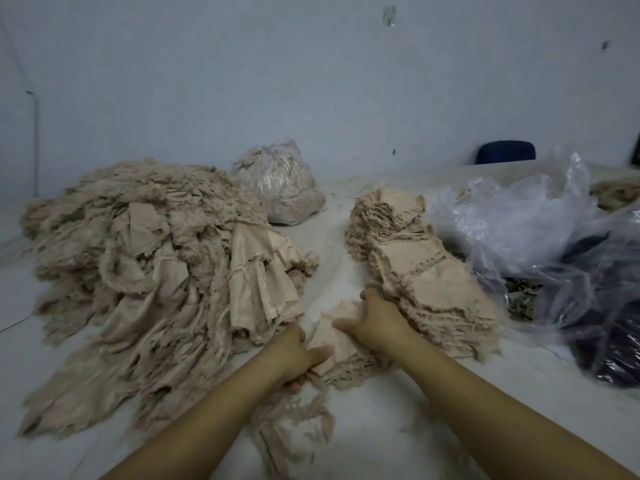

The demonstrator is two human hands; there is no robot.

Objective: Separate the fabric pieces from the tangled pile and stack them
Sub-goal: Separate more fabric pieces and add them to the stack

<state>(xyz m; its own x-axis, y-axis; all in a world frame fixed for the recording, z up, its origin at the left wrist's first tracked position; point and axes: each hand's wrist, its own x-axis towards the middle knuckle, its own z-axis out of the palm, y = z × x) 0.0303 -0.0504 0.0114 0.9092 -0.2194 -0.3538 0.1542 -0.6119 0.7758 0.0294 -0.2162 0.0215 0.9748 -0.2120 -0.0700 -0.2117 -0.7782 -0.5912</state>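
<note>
Both hands hold one beige fabric piece point(337, 336) near the table's point(398, 420) front edge. The left hand point(294, 355) grips its near-left side, thumb on top, fingers curled beneath. The right hand point(375, 318) clutches its far-right edge, touching the stack point(415, 268) just right of centre. The tangled pile point(149, 265) fills the left side. A filled bag point(280, 183) sits at the back; loose plastic point(540, 223) lies along the right edge.
</note>
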